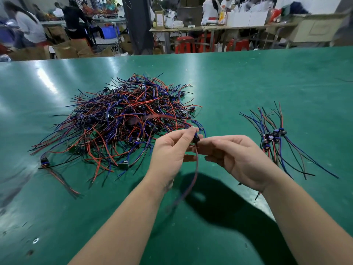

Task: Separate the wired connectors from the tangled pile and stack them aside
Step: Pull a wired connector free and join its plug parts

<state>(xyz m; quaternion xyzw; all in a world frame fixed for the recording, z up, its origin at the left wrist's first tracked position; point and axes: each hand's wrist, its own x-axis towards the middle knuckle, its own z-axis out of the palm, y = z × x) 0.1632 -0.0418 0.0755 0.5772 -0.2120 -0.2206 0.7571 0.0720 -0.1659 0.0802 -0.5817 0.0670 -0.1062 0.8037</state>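
Progress is being judged as early: only a small stack [275,136] of a few connectors is lying on the right side of the green table [248,77], well apart from the tangled pile [122,119], which is sitting large at the centre left and is looking hardly reduced. One stray connector [44,162] is lying alone at the near left of the pile. A single connector [196,139] is being held above the table, just near of the pile's right edge, pinched between the fingertips of the left hand [170,153] and the right hand [235,155]. Its wires [193,180] are being blurred, some hanging down between the wrists, some reaching back toward the pile; whether they are free of it cannot be told.
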